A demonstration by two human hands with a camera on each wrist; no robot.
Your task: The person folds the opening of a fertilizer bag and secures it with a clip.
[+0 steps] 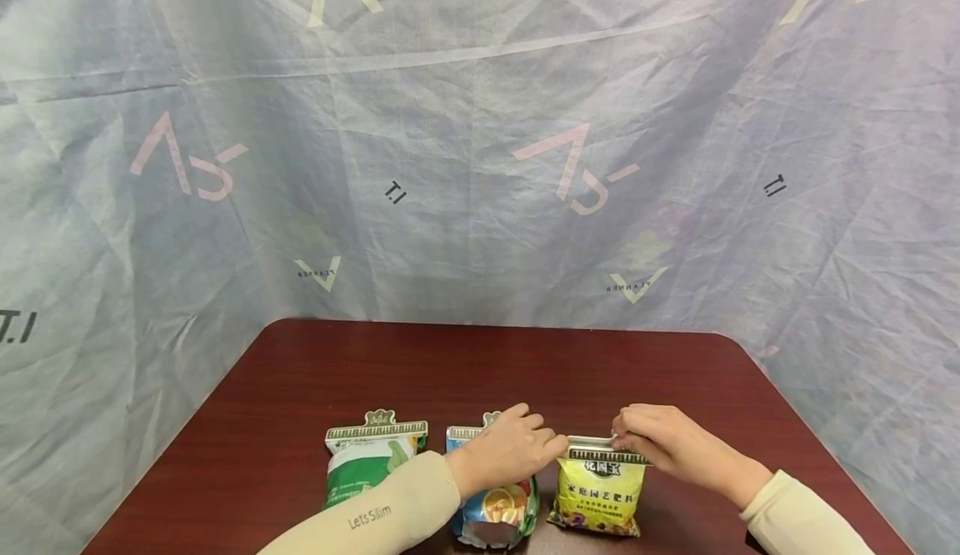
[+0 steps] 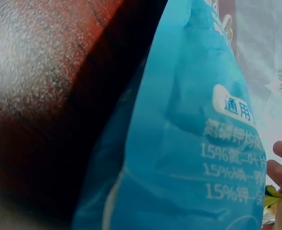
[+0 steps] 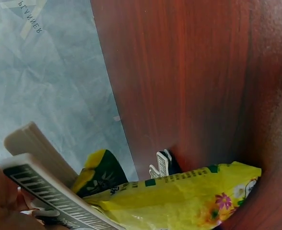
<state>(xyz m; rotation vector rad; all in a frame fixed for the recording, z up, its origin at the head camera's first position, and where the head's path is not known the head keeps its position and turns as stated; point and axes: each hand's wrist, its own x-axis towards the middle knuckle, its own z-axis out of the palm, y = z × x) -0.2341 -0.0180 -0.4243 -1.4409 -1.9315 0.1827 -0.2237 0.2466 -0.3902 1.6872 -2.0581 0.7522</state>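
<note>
My right hand holds a white sealing clip with dark ruler markings, at the top of a yellow fertilizer bag. From the right wrist, the two bars of the clip stand apart at the end near the hand, beside the bag's folded top. My left hand reaches across a blue fertilizer bag, fingertips at the yellow bag's upper left corner. In the left wrist view, its fingers and thumb pinch a yellow-green edge. The blue bag fills much of that view.
A green and white bag with its own clip lies left of the blue bag, partly behind the left sleeve. Another clip sits on top of the blue bag. The dark red table ends at a grey cloth backdrop.
</note>
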